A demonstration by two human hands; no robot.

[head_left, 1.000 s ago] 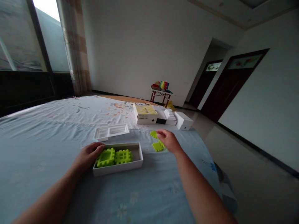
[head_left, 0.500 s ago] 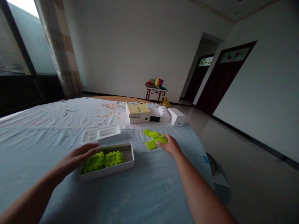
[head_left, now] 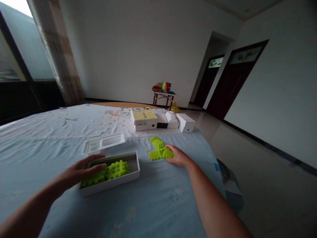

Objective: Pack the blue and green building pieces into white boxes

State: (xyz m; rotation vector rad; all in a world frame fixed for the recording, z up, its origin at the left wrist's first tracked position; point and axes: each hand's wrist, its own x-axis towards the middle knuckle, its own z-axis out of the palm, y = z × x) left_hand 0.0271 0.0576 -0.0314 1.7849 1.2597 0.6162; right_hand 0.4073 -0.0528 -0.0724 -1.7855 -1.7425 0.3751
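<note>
My left hand (head_left: 83, 169) reaches over the left end of a white open box (head_left: 123, 179), thumb and fingers spread apart. Under it lie bright green toothed plastic pieces (head_left: 117, 169), one with a grid of square holes; the hand partly covers those at the left. My right hand (head_left: 179, 157) has its thumb and fingers around the right edge of a flat green puzzle piece (head_left: 167, 153). This piece touches several similar green pieces (head_left: 155, 155) grouped on the cloth to the right of the box.
A white plastic tray insert (head_left: 112, 140) lies behind the box. Farther back stand a yellow and white printed box (head_left: 144, 119) and a white carton (head_left: 186, 123). Blue cloth (head_left: 158, 205) covers the near table, whose edge curves away at the right.
My right hand has shifted slightly left and grips the piece, and the green pieces lie rearranged. My left hand has come lower over the pieces in the box. The camera view has shifted slightly.
</note>
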